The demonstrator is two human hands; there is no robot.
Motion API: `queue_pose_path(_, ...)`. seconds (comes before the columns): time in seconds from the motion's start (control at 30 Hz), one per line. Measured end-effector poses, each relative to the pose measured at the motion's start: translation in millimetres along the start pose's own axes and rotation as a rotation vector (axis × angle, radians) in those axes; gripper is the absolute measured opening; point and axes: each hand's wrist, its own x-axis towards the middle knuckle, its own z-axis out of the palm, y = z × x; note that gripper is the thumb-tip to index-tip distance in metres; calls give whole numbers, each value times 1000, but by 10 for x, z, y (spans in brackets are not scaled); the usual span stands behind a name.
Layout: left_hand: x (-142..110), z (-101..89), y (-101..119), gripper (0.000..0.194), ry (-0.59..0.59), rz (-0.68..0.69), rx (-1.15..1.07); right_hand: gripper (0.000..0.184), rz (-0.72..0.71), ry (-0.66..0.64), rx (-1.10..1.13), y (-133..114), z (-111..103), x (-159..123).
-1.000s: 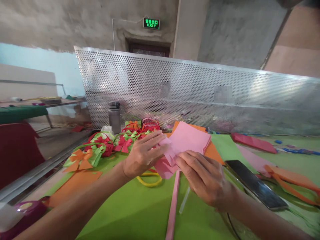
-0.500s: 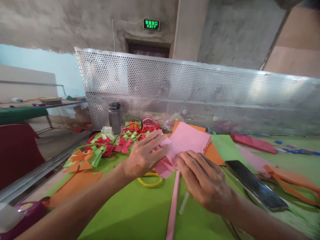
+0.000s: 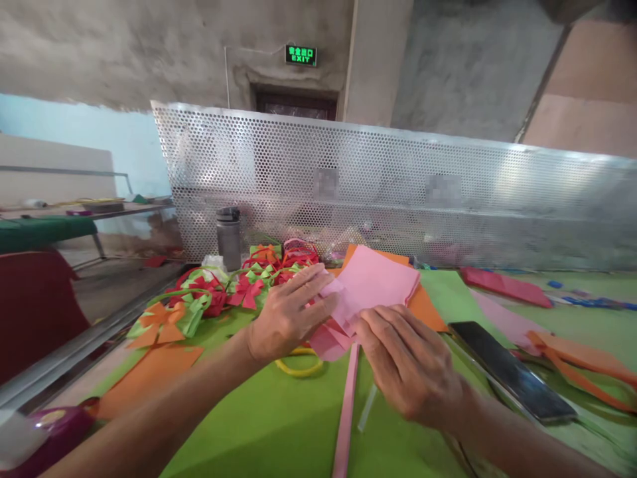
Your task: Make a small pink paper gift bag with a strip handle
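Observation:
My left hand (image 3: 286, 311) and my right hand (image 3: 411, 362) meet over a folded pink paper piece (image 3: 332, 318) at the table's middle, each pinching a part of it. A long pink paper strip (image 3: 346, 411) hangs down from the piece toward me. Behind the hands lies a stack of pink sheets (image 3: 378, 282) on orange sheets (image 3: 425, 307). A yellow paper loop (image 3: 298, 365) lies under my left wrist.
Red, green and orange paper bows (image 3: 213, 292) are piled at the left, near a grey bottle (image 3: 229, 236). A black phone (image 3: 512, 372) lies at the right, with orange strips (image 3: 580, 365) beyond it. A perforated metal screen (image 3: 398, 192) bounds the green table's (image 3: 259, 425) far side.
Both hands have kept their grip on the pink piece and shifted slightly lower in the picture. My right fingers have curled tighter on it.

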Motion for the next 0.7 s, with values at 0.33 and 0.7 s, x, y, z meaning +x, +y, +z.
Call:
queue_pose_path(0.33, 79, -106, -42, 16, 14, -255, 263, 22, -22, -24, -16, 15, 1, -23)
queue_pose_path(0.7, 96, -150, -144, 26, -99, -338, 172, 26, 10, -9, -44, 7, 30, -53)
